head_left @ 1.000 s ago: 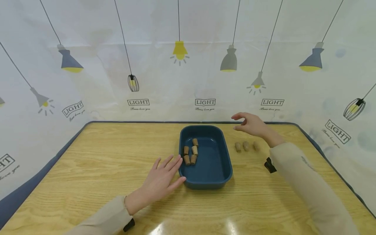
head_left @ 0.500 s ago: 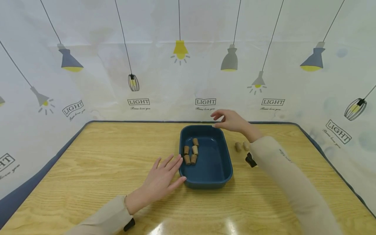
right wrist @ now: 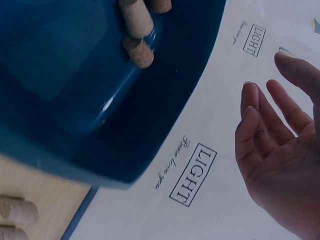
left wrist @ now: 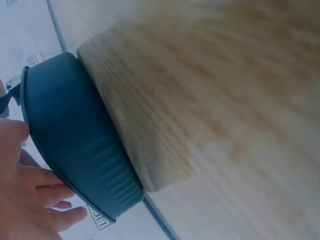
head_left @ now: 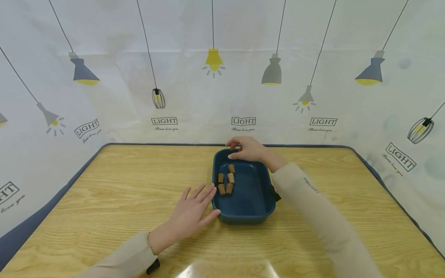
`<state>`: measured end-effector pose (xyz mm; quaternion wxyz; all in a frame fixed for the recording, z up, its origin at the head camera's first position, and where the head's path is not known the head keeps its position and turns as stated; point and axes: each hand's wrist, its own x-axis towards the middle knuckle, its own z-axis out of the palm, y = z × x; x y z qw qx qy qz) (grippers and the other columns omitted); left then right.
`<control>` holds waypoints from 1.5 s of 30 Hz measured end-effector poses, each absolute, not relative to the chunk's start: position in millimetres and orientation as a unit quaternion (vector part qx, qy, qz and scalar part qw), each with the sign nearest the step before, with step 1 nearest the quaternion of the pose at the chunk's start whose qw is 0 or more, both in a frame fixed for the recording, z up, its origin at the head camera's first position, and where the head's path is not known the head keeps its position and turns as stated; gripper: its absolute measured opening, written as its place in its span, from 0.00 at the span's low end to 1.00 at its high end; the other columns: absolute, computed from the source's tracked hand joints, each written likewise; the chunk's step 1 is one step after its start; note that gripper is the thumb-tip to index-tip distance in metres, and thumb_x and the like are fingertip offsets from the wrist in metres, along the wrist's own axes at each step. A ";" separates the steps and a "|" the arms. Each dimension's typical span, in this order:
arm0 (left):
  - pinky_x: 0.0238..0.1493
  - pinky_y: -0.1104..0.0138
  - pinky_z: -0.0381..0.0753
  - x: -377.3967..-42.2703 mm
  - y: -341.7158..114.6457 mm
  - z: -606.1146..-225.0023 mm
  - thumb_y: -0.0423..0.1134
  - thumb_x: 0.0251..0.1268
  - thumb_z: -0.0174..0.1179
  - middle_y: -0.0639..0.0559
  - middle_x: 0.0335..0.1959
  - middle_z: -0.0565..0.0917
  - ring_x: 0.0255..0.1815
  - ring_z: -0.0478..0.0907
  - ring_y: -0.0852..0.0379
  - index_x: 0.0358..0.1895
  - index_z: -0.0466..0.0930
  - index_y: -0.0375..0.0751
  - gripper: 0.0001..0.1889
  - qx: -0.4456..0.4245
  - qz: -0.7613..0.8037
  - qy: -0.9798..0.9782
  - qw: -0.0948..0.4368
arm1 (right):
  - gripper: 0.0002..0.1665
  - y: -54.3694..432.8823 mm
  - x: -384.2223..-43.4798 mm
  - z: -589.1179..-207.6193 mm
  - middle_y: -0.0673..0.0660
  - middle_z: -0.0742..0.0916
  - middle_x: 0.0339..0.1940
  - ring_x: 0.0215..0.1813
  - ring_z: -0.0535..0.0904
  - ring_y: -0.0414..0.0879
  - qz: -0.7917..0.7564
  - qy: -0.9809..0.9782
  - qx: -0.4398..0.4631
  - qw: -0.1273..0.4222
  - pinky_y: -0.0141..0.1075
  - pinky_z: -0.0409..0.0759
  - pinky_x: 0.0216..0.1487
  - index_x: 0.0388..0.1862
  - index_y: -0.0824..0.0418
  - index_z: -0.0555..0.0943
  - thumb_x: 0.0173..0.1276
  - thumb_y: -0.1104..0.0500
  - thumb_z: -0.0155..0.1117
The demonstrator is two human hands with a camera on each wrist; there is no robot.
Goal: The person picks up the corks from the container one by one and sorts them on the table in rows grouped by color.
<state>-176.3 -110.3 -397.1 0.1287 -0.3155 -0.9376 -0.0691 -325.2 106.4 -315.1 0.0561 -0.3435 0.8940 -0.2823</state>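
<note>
A blue rectangular tray (head_left: 248,202) stands on the table, with several tapered corks (head_left: 231,178) lying along the left part of its floor. My left hand (head_left: 189,214) touches the tray's left rim with extended fingers; the left wrist view shows those fingers (left wrist: 52,195) along the rim. Over the far end of the tray hovers my right hand (head_left: 248,148), its fingers loosely bent and thumb apart. Nothing shows between the right hand's fingers in the right wrist view, where corks (right wrist: 137,20) appear inside the tray.
Outside the tray, more corks (right wrist: 19,210) lie on the wooden table (head_left: 139,181); the right sleeve (head_left: 313,200) covers them in the head view. Behind the table's dark far edge rises a white backdrop (head_left: 194,85) printed with lamps.
My right hand has moved left, from beyond the loose corks on the right to above the tray's far end. The left hand and the corks in the tray have stayed in place.
</note>
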 end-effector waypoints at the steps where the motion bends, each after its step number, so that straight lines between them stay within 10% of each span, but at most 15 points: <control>1: 0.57 0.45 0.51 -176.4 -110.2 -397.2 0.61 0.64 0.36 0.49 0.65 0.60 0.64 0.55 0.48 0.65 0.60 0.40 0.34 -0.315 -0.070 -0.938 0.129 | 0.24 103.4 -324.9 -316.5 0.61 0.79 0.46 0.45 0.75 0.53 -0.282 0.894 -0.344 0.060 0.40 0.72 0.45 0.54 0.64 0.72 0.59 0.57 0.61; 45: 0.56 0.45 0.53 -176.5 -110.4 -398.9 0.60 0.65 0.38 0.48 0.64 0.61 0.64 0.55 0.49 0.64 0.61 0.39 0.33 -0.321 -0.074 -0.933 0.144 | 0.21 93.7 -322.6 -375.9 0.55 0.78 0.45 0.48 0.72 0.48 -0.244 0.913 -0.249 0.213 0.39 0.72 0.45 0.50 0.61 0.76 0.55 0.65 0.62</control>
